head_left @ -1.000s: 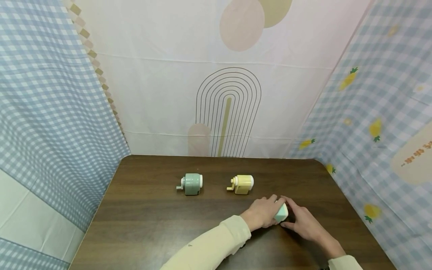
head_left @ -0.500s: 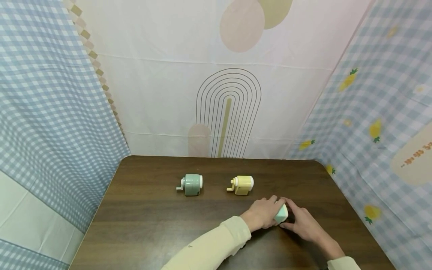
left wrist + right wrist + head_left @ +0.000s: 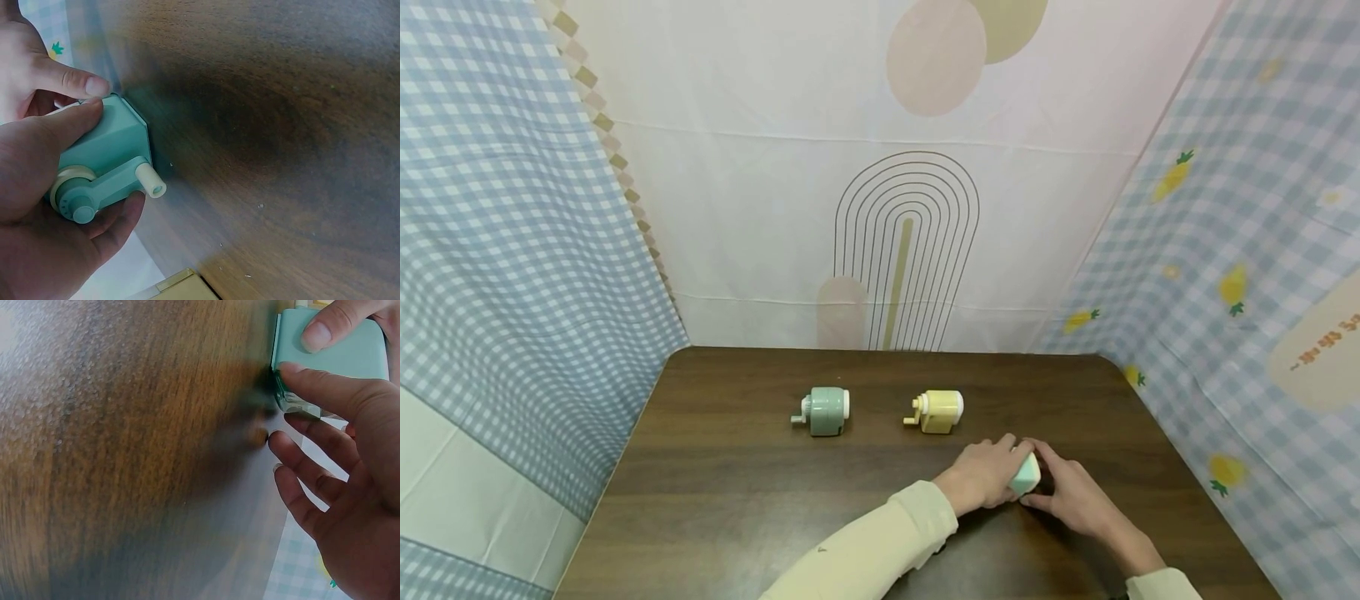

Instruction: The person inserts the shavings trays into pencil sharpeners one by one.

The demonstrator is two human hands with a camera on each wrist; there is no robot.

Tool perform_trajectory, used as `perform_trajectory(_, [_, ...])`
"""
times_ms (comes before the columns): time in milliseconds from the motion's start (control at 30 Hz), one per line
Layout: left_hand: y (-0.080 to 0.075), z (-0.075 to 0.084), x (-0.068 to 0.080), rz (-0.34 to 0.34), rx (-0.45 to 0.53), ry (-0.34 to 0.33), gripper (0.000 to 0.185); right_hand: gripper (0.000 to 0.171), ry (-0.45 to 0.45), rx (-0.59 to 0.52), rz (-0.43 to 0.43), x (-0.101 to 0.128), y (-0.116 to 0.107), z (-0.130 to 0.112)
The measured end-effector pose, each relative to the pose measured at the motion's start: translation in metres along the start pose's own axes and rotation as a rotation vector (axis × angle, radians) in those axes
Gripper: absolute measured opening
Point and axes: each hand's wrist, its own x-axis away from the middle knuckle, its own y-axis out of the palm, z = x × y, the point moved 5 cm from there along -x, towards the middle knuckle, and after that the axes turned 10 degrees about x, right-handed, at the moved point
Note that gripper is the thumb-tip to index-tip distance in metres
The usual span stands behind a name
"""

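Note:
A mint-green hand-crank pencil sharpener [image 3: 1026, 474] sits on the dark wooden table [image 3: 737, 500], right of centre, held between both hands. My left hand [image 3: 992, 471] grips its crank end, thumb on top and fingers curled below [image 3: 94, 187]. My right hand [image 3: 1063, 490] pinches the other end between its thumb and forefinger [image 3: 315, 381], its other fingers spread loosely. In the right wrist view the sharpener [image 3: 337, 356] shows its flat end. Its crank handle [image 3: 147, 181] points out towards the table.
Two more sharpeners stand farther back: a grey-green one [image 3: 824, 410] at centre left and a yellow one [image 3: 937, 411] just behind my left hand. Patterned cloth walls close in the table on the left, back and right.

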Motion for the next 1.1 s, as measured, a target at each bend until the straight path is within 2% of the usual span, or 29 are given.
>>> perform_trajectory(433, [-0.001, 0.000, 0.001, 0.000, 0.017, -0.007, 0.078, 0.089, 0.013, -0.006, -0.011, -0.001, 0.001, 0.001])
perform_trajectory(633, [-0.001, -0.002, 0.001, 0.039, 0.032, -0.022, 0.084, 0.093, 0.025, 0.028, -0.029, -0.004, 0.000, -0.001])
perform_trajectory(867, [0.000, -0.007, -0.002, 0.046, 0.037, -0.008, 0.082, 0.080, -0.001, 0.071, -0.031, -0.006, -0.001, -0.004])
perform_trajectory(967, [-0.001, -0.011, 0.000, 0.032, 0.054, -0.001, 0.082, 0.080, -0.003, 0.057, -0.071, -0.009, -0.001, -0.005])
perform_trajectory(1100, [-0.006, -0.017, 0.005, 0.003, 0.090, 0.002, 0.087, 0.076, -0.025, 0.018, -0.187, -0.012, -0.009, -0.008])
